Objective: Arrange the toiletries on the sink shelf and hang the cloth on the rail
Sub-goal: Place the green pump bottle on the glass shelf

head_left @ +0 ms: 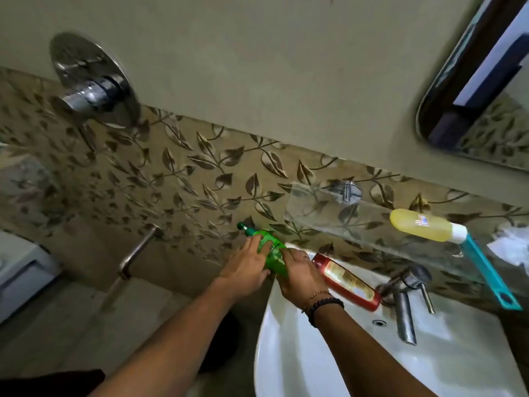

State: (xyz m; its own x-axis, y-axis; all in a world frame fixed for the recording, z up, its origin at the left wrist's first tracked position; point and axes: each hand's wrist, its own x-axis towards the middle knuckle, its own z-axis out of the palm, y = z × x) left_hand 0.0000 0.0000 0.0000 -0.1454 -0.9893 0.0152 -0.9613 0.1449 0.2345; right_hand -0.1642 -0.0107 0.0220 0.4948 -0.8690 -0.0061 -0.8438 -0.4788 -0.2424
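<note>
A green pump bottle [270,249] sits at the back left corner of the white sink [286,353], and both hands hold it. My left hand [246,263] wraps its left side; my right hand [299,272] grips its right side. A red bottle [347,280] lies on its side on the sink rim beside my right hand. Above, on the glass shelf [329,213], a yellow bottle [426,226] with a white cap lies flat, with a teal flat tool [489,277] sticking out over the shelf's edge. No cloth is clearly in view.
A steel tap [406,299] stands at the sink's back. White crumpled material [511,246] lies at the shelf's right end. A mirror [481,81] hangs upper right. A round shower valve [91,81] and a spout [137,253] project from the leaf-patterned wall on the left.
</note>
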